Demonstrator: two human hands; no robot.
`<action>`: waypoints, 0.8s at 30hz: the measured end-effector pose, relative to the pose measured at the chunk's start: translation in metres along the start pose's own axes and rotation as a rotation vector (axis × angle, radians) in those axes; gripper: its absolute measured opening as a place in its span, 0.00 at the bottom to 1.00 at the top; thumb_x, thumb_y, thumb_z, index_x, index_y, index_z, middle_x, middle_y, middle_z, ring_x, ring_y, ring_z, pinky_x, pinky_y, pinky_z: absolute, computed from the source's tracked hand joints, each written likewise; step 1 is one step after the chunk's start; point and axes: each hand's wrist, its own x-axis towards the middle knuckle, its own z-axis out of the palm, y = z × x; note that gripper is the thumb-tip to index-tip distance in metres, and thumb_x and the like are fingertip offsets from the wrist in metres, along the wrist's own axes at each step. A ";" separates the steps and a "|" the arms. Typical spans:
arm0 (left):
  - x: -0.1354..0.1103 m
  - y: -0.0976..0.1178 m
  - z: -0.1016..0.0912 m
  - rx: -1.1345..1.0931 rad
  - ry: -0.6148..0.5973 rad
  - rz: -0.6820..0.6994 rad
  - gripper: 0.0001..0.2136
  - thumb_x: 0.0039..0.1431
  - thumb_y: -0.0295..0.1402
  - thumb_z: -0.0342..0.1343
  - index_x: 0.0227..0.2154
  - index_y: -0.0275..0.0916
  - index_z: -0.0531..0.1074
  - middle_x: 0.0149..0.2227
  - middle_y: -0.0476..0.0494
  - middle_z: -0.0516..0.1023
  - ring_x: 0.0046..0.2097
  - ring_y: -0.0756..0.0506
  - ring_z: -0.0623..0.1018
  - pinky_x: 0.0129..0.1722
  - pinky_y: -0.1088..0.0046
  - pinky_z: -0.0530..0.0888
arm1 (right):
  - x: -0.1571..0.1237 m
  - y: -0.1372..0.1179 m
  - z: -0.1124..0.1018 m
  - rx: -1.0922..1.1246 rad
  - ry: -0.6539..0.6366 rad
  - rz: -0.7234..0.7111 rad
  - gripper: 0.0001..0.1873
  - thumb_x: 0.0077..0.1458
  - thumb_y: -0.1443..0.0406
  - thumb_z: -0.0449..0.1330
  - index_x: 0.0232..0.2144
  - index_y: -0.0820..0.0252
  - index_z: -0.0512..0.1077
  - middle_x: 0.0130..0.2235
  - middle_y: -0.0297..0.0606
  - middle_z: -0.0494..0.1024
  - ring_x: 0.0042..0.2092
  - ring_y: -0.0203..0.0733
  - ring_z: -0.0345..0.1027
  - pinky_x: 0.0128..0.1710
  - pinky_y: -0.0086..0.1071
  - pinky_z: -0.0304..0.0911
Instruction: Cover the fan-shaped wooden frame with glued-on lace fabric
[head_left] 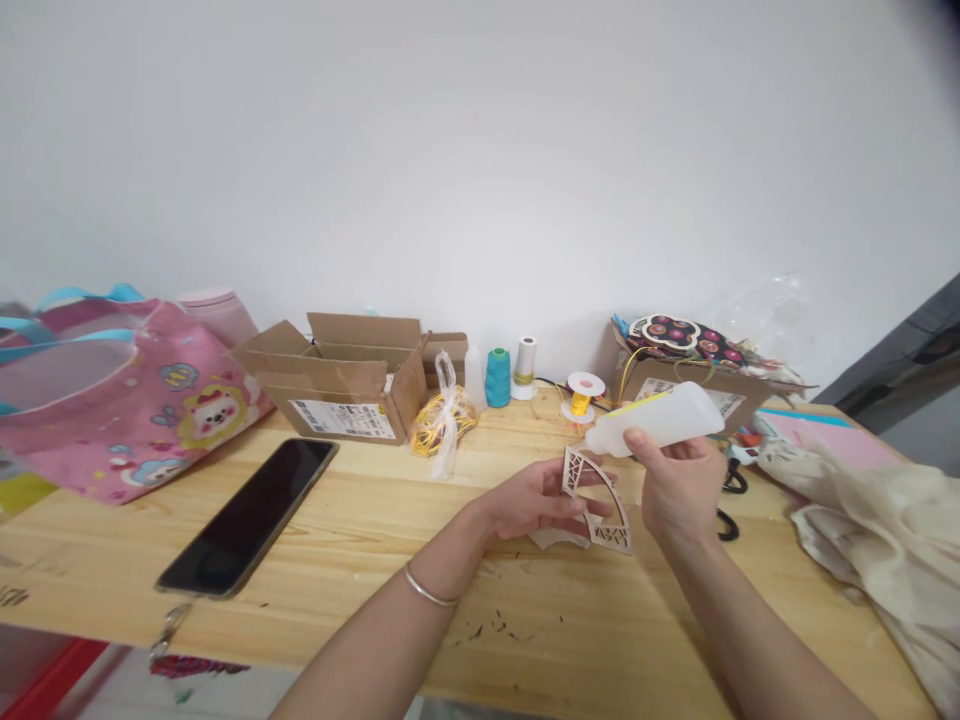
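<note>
My left hand (534, 497) pinches a thin laser-cut wooden piece (600, 495), curved with lattice cut-outs, and holds it just above the wooden table (360, 550). My right hand (679, 485) grips a white squeeze bottle (656, 419) tipped sideways. The bottle's nozzle points left and sits close to the top of the wooden piece. A bangle circles my left wrist.
A black phone (251, 515) lies at the left. Behind it are a pink cartoon bag (127, 400), an open cardboard box (341, 380), a bag of yellow cord (442, 420), thread spools (497, 377), another filled box (686, 365) and beige cloth (877, 510) at right.
</note>
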 end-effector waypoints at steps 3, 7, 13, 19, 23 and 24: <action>0.000 0.000 0.000 -0.002 -0.004 -0.008 0.24 0.47 0.28 0.59 0.49 0.43 0.63 0.57 0.34 0.57 0.49 0.39 0.70 0.41 0.61 0.69 | 0.000 -0.001 0.000 -0.001 -0.004 0.006 0.13 0.34 0.67 0.67 0.28 0.63 0.74 0.28 0.38 0.78 0.32 0.42 0.71 0.35 0.37 0.66; 0.000 -0.001 0.000 0.001 -0.007 -0.010 0.25 0.46 0.29 0.60 0.49 0.43 0.62 0.57 0.34 0.57 0.48 0.39 0.71 0.41 0.61 0.69 | -0.001 -0.003 0.001 -0.024 0.009 0.007 0.14 0.33 0.66 0.67 0.28 0.63 0.73 0.28 0.38 0.78 0.32 0.42 0.71 0.34 0.38 0.66; 0.000 0.000 0.001 -0.001 -0.011 -0.007 0.24 0.46 0.29 0.59 0.48 0.43 0.63 0.57 0.34 0.57 0.48 0.40 0.71 0.41 0.62 0.69 | -0.001 -0.003 0.001 -0.052 0.003 -0.001 0.16 0.33 0.66 0.67 0.29 0.62 0.73 0.27 0.37 0.78 0.32 0.43 0.71 0.33 0.38 0.66; 0.000 0.000 0.001 0.010 -0.001 0.002 0.21 0.47 0.29 0.59 0.46 0.41 0.65 0.57 0.33 0.57 0.48 0.39 0.71 0.40 0.62 0.70 | -0.002 -0.004 -0.002 -0.029 -0.064 0.015 0.14 0.33 0.67 0.67 0.28 0.62 0.73 0.27 0.37 0.78 0.31 0.42 0.71 0.33 0.37 0.66; 0.001 0.000 0.000 0.015 0.006 -0.010 0.22 0.46 0.30 0.59 0.46 0.41 0.64 0.57 0.34 0.57 0.49 0.39 0.70 0.40 0.63 0.70 | -0.001 -0.004 -0.004 -0.021 -0.138 0.039 0.11 0.33 0.67 0.67 0.25 0.61 0.73 0.28 0.37 0.78 0.30 0.40 0.70 0.31 0.35 0.65; 0.001 0.001 0.000 0.014 0.006 -0.010 0.22 0.46 0.30 0.59 0.46 0.41 0.64 0.57 0.34 0.57 0.48 0.40 0.70 0.40 0.63 0.70 | -0.001 -0.005 -0.003 -0.019 -0.137 0.042 0.11 0.33 0.67 0.67 0.25 0.61 0.73 0.28 0.37 0.78 0.30 0.40 0.70 0.31 0.35 0.65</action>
